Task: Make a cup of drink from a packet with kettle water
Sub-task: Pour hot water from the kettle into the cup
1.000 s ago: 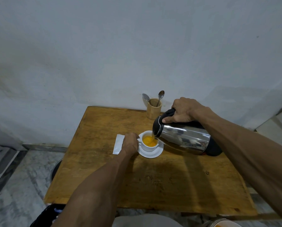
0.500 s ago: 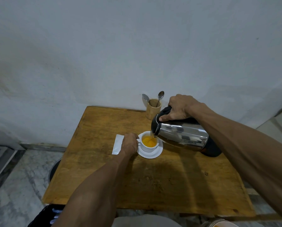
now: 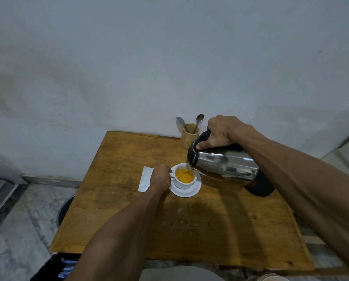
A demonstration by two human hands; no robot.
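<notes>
So the right hand has its fingers wrapped tight around the black plastic handle of a shiny steel kettle, which is tipped way over with its spout right above a small round white cup, and a thin stream of water runs into it. The liquid in the cup is bright orange and looks a bit frothy. The cup sits on a smooth white saucer near the middle of a worn, scuffed wooden table. The left hand has its fingers closed on the cup's handle. A flat white rectangular packet lies just left of that hand. At the back edge, a little wooden holder has two metal spoons sticking out.
</notes>
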